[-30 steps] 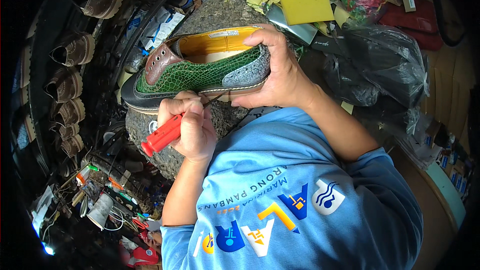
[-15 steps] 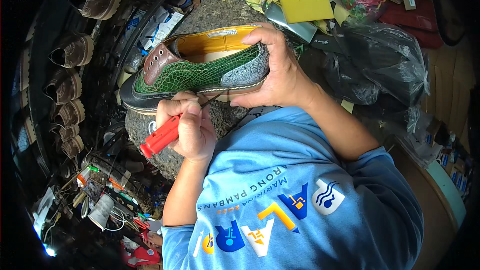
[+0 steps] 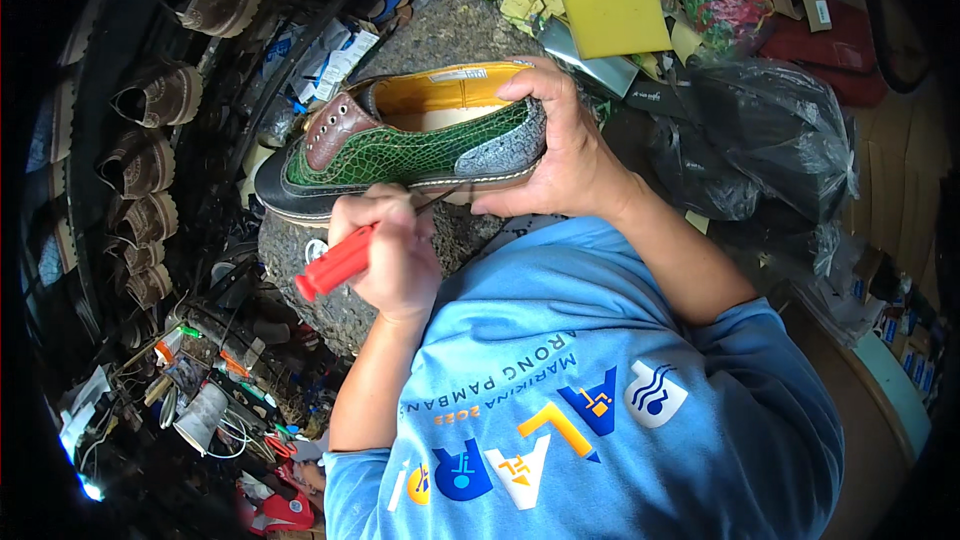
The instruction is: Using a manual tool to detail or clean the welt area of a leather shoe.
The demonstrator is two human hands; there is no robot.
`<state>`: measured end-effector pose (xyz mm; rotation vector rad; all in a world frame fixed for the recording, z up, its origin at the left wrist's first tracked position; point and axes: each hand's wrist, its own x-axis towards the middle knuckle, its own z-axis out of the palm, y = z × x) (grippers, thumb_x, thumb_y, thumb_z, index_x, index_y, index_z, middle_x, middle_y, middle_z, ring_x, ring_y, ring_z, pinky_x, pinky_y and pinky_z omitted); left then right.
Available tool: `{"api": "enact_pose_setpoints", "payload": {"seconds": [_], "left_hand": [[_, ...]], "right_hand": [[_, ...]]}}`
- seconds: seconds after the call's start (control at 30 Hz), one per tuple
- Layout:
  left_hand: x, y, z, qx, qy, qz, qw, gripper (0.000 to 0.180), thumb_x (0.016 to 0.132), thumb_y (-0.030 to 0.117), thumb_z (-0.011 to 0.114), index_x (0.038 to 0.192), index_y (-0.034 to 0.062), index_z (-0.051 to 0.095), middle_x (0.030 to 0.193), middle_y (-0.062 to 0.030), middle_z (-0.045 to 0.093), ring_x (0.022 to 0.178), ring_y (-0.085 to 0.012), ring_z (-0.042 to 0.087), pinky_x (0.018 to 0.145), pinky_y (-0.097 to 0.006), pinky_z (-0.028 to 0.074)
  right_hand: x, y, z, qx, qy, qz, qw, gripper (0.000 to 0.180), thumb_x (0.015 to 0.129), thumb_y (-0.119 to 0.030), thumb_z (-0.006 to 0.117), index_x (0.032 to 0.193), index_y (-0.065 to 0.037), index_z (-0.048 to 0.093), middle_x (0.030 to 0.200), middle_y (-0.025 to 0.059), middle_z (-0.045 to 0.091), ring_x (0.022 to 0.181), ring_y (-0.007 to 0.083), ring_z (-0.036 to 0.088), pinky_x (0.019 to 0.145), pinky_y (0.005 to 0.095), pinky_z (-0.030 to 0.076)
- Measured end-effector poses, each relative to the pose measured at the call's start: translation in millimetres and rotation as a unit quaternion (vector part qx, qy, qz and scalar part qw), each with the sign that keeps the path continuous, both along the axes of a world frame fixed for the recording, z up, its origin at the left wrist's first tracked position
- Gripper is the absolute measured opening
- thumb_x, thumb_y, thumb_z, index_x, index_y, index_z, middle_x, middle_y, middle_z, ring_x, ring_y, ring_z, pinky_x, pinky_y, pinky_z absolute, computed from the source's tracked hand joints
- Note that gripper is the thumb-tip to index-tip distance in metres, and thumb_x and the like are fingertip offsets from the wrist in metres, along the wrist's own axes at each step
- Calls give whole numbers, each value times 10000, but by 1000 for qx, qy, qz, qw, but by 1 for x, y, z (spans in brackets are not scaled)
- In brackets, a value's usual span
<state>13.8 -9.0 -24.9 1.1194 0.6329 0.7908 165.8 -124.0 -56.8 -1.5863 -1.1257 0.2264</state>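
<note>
A low shoe [image 3: 385, 155] with green scaly sides, a brown eyelet piece, a black toe and a speckled grey heel lies on its side across my front, toe to the left. My right hand [image 3: 570, 150] grips its heel end, thumb over the top rim and fingers under the sole. In my left hand [image 3: 398, 258] is a red-handled awl [image 3: 338, 262]. Its thin dark shaft points up and right at the stitched seam along the sole edge. Whether the tip has gone into the seam I cannot tell. The left fingers touch or nearly touch the sole.
Beneath the shoe stands a rough grey stone [image 3: 440, 30]. Several brown shoes [image 3: 210, 0] line a rack on the left. A yellow sheet [image 3: 610, 0] and a black plastic bag [image 3: 770, 120] lie at the far right. Tools and a white cup [image 3: 203, 415] clutter the lower left.
The shoe and both hands sit slightly farther right in the view. The awl stays at the sole seam, and the left hand is a little blurred by motion.
</note>
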Motion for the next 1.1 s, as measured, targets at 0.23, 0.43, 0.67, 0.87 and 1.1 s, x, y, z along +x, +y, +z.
{"api": "enact_pose_setpoints", "payload": {"seconds": [0.23, 0.43, 0.67, 0.87, 1.1], "left_hand": [[-39, 27, 5, -68, -101, 64, 991, 132, 838, 169, 545, 846, 56, 477, 708, -99, 513, 543, -120, 408, 495, -262, 357], [-76, 21, 3, -52, -99, 57, 992, 149, 835, 117, 587, 908, 67, 467, 717, -88, 500, 571, -127, 435, 553, -291, 430], [-115, 29, -20, 70, -38, 88, 993, 124, 844, 93, 575, 953, 47, 535, 773, -98, 558, 581, -118, 457, 556, -276, 412], [-144, 49, -27, 22, 65, 225, 972, 121, 850, 92, 604, 921, 15, 543, 734, -94, 577, 557, -123, 510, 551, -225, 428], [-151, 66, -37, 54, 190, 227, 954, 91, 860, 64, 616, 894, -1, 561, 734, -89, 621, 610, -113, 567, 562, -226, 438]], "right_hand": [[2, -3, 4, -26, -2, -4, 1000, 962, 458, -250, 915, 1222, -97, 351, 1127, 152, 441, 1073, 330, 474, 949, 407, 395], [9, 0, 6, -99, 56, 1, 994, 1069, 485, -398, 915, 1283, -71, 283, 1202, 179, 414, 1162, 324, 444, 1008, 415, 362], [14, 7, 28, -175, -96, -42, 979, 1129, 473, -471, 887, 1340, -30, 312, 1366, 233, 263, 1296, 392, 292, 1072, 476, 301], [9, 25, 47, -154, -194, 12, 969, 882, 520, -298, 817, 1316, -147, 467, 1370, 186, 348, 1289, 448, 281, 1081, 518, 266], [11, 31, 46, -151, -245, 24, 957, 405, 550, -275, 784, 935, -188, 692, 1366, 169, 429, 1311, 442, 292, 1064, 525, 273]]}}
